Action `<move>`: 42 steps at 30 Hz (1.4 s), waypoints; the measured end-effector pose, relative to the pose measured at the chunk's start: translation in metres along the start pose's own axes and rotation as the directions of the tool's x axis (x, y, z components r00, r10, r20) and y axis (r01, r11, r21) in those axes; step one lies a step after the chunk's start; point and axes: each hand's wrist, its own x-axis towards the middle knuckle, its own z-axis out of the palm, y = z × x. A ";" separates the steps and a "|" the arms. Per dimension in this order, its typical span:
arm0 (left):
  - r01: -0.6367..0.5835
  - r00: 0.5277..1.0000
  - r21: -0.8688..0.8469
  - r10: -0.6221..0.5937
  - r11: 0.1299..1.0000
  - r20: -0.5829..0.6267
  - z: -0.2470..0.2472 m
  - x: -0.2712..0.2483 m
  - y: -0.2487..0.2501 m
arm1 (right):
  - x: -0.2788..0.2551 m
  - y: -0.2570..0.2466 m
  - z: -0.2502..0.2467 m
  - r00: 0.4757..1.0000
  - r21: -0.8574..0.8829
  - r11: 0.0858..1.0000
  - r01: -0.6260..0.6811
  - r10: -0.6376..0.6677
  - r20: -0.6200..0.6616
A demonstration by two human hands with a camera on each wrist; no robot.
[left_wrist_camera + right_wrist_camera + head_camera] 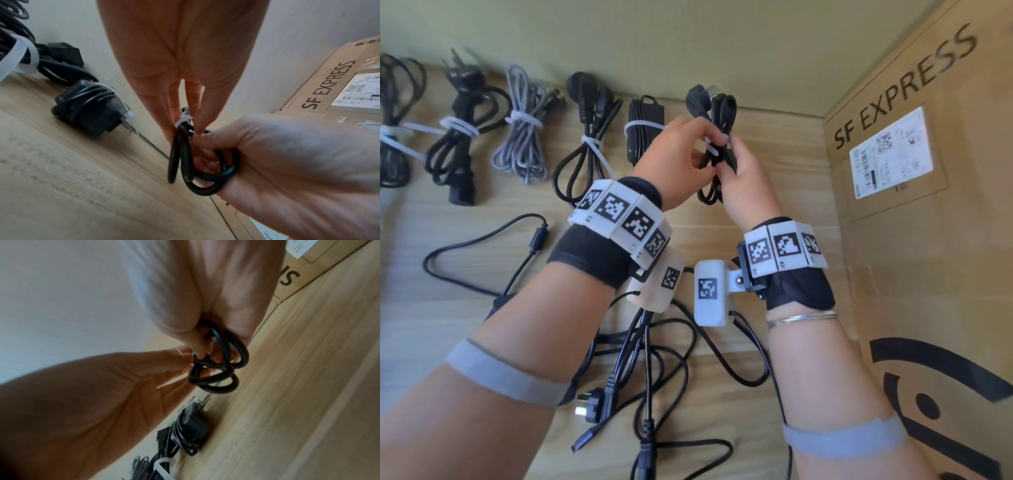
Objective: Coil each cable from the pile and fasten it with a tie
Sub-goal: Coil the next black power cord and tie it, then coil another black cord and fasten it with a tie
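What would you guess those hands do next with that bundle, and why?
Probably the left hand pulls the white tie snug. The right hand already grips the coiled black cable, and the tie sits round its middle, pinched by the left fingers.

cardboard box (pixel 928 240), shipping label (pixel 892 150), wooden table (pixel 431 325)

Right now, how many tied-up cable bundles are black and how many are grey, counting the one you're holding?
Black tied bundles on the table: 4
Grey tied bundle: 1
Black held bundle, gripped by the right hand, left hand pinching its white tie: 1
Total: 6
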 end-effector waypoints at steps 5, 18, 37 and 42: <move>0.095 0.995 0.018 -0.095 0.995 -0.014 0.002 0.008 -0.010 | 0.020 0.007 0.011 1.000 -0.042 0.999 -0.009 0.010 0.022; 0.214 0.976 0.092 -0.217 0.972 0.022 -0.001 0.014 -0.020 | 0.040 0.014 0.036 0.998 -0.131 0.990 -0.045 0.050 0.033; 0.135 0.985 0.156 -0.149 0.978 0.084 -0.021 -0.010 0.001 | 0.005 -0.006 0.012 0.985 -0.137 0.984 -0.115 0.095 -0.143; 0.083 0.986 0.199 -0.110 0.976 0.125 -0.029 -0.030 0.015 | -0.018 -0.015 0.014 0.986 -0.146 0.985 -0.093 0.070 -0.154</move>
